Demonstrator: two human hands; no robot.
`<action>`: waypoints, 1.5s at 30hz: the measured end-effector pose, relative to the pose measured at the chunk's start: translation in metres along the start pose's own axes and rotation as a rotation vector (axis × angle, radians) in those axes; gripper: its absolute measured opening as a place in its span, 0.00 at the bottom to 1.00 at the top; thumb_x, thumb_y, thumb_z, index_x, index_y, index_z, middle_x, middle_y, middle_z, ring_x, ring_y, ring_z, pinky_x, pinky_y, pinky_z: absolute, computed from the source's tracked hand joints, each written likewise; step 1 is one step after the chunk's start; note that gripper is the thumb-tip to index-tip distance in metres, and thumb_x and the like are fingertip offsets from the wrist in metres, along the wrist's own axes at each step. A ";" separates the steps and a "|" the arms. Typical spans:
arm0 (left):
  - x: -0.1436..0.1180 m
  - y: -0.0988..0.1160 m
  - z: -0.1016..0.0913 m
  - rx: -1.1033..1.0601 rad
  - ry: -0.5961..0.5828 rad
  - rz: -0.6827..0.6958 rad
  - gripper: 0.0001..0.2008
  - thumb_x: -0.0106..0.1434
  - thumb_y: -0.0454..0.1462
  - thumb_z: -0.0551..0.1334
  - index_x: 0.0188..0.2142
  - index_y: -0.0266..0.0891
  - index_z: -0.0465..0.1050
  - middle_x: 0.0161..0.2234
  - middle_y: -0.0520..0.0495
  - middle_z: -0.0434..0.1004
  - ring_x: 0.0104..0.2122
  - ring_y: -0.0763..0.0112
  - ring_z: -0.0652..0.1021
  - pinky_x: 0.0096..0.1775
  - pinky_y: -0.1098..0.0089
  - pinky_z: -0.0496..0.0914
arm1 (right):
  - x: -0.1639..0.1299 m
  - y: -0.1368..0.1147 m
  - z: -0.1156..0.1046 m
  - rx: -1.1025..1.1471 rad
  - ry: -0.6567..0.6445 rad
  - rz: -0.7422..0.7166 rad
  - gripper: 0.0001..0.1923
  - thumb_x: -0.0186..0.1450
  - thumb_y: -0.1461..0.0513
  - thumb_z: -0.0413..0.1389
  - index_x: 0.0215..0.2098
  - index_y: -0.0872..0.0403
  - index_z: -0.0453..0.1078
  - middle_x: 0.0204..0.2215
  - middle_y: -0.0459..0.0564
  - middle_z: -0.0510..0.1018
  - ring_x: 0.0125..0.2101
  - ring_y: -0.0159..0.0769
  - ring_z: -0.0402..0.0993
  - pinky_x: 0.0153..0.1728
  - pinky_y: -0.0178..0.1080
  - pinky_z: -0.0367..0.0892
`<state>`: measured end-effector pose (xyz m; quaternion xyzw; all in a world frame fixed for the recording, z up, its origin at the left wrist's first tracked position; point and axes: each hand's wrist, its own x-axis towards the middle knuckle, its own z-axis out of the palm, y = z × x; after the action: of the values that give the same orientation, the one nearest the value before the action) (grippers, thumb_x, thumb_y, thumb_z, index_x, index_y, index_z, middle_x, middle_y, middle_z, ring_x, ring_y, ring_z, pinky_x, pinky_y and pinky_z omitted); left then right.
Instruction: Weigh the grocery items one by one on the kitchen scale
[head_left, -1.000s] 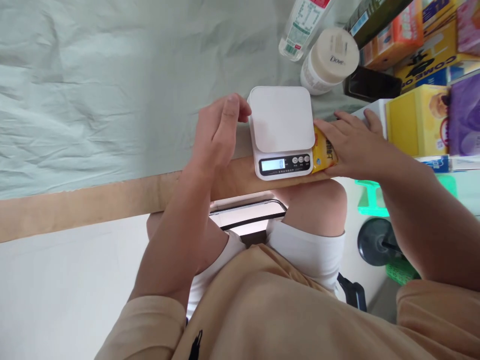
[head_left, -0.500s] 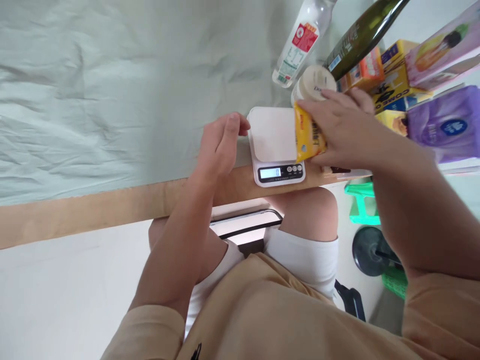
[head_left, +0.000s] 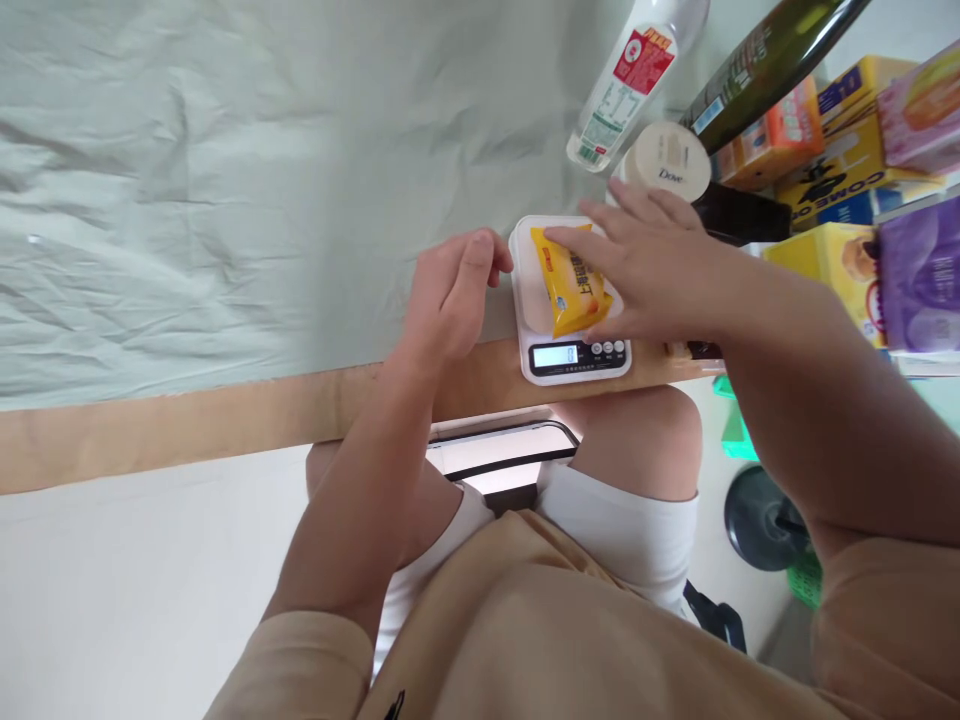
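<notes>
A small yellow packet (head_left: 574, 285) with dark printing lies over the plate of a white digital kitchen scale (head_left: 531, 290), whose lit display seems to read 0. My right hand (head_left: 652, 260) is on the packet from the right, index finger along its upper edge and thumb at its lower right corner, the other fingers spread. Left of the scale, my left hand (head_left: 455, 290) rests with its fingers curled and the thumb on top; nothing shows in it. Its fingertips are close to the scale's left edge, and whether they touch it I cannot tell.
Behind the scale stand a white-lidded Dove jar (head_left: 671, 160), a clear bottle (head_left: 622, 85) with a red label and a green glass bottle (head_left: 772, 70). Several boxes and a purple pack (head_left: 919, 260) crowd the right. A wooden edge (head_left: 337, 400) borders the green cloth (head_left: 225, 200).
My right hand has moved left with the yellow packet, from the scale's right edge to over its plate, and its fingers have spread. My left hand keeps its place beside the scale.
</notes>
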<state>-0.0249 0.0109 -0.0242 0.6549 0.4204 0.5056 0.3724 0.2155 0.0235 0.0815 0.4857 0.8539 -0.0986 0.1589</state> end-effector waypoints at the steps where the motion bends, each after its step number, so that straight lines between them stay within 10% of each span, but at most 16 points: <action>1: 0.001 -0.002 0.000 -0.002 0.007 0.005 0.32 0.77 0.64 0.48 0.31 0.50 0.77 0.28 0.45 0.79 0.32 0.57 0.79 0.38 0.54 0.72 | -0.006 -0.003 -0.002 0.009 0.050 0.024 0.58 0.62 0.37 0.67 0.82 0.41 0.52 0.83 0.56 0.55 0.83 0.76 0.40 0.79 0.82 0.43; 7: 0.008 -0.011 0.001 0.060 0.016 0.035 0.15 0.74 0.48 0.61 0.30 0.51 0.76 0.26 0.48 0.76 0.28 0.59 0.76 0.33 0.55 0.68 | -0.018 -0.012 0.039 0.674 1.059 0.105 0.23 0.76 0.49 0.50 0.65 0.46 0.69 0.62 0.56 0.78 0.64 0.51 0.78 0.63 0.57 0.76; 10: 0.006 -0.003 0.002 0.093 0.023 0.058 0.13 0.70 0.42 0.64 0.27 0.49 0.71 0.24 0.50 0.72 0.26 0.63 0.71 0.30 0.56 0.64 | -0.005 -0.008 0.073 0.871 1.302 0.153 0.19 0.72 0.51 0.51 0.57 0.50 0.68 0.52 0.57 0.78 0.54 0.46 0.81 0.54 0.51 0.76; 20: -0.015 0.005 0.001 0.151 0.051 0.146 0.25 0.81 0.59 0.54 0.38 0.46 0.77 0.24 0.53 0.71 0.22 0.73 0.68 0.30 0.61 0.64 | -0.010 -0.027 0.085 0.563 1.029 0.430 0.24 0.73 0.50 0.34 0.58 0.50 0.60 0.52 0.61 0.71 0.56 0.47 0.80 0.59 0.53 0.77; 25: -0.016 0.019 0.009 0.240 0.102 0.121 0.20 0.80 0.45 0.58 0.30 0.47 0.74 0.31 0.48 0.78 0.29 0.65 0.74 0.33 0.58 0.67 | -0.008 -0.034 0.081 0.741 1.097 0.330 0.17 0.72 0.52 0.43 0.53 0.50 0.61 0.50 0.58 0.74 0.52 0.44 0.81 0.56 0.49 0.78; 31: -0.024 0.022 0.012 0.152 0.006 0.041 0.16 0.78 0.44 0.58 0.32 0.49 0.74 0.22 0.52 0.65 0.23 0.65 0.69 0.33 0.57 0.64 | -0.013 -0.039 0.073 0.732 0.826 0.351 0.21 0.70 0.62 0.41 0.60 0.51 0.59 0.59 0.61 0.75 0.63 0.42 0.78 0.62 0.47 0.76; 37: -0.021 0.011 0.019 0.213 0.004 0.143 0.27 0.79 0.61 0.50 0.41 0.48 0.78 0.35 0.47 0.84 0.37 0.58 0.80 0.47 0.54 0.69 | -0.013 -0.046 0.052 1.062 0.921 0.309 0.17 0.69 0.59 0.49 0.55 0.51 0.68 0.56 0.53 0.79 0.59 0.37 0.80 0.65 0.46 0.78; 45: -0.023 0.013 0.027 0.301 -0.014 0.118 0.31 0.79 0.63 0.45 0.48 0.49 0.80 0.47 0.45 0.88 0.52 0.51 0.83 0.57 0.48 0.70 | -0.011 -0.041 0.053 0.806 0.577 0.421 0.21 0.78 0.54 0.44 0.65 0.38 0.68 0.64 0.51 0.76 0.63 0.51 0.78 0.57 0.55 0.82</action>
<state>0.0010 -0.0172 -0.0259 0.7304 0.4496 0.4534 0.2426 0.1946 -0.0228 0.0369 0.6763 0.6414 -0.2471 -0.2649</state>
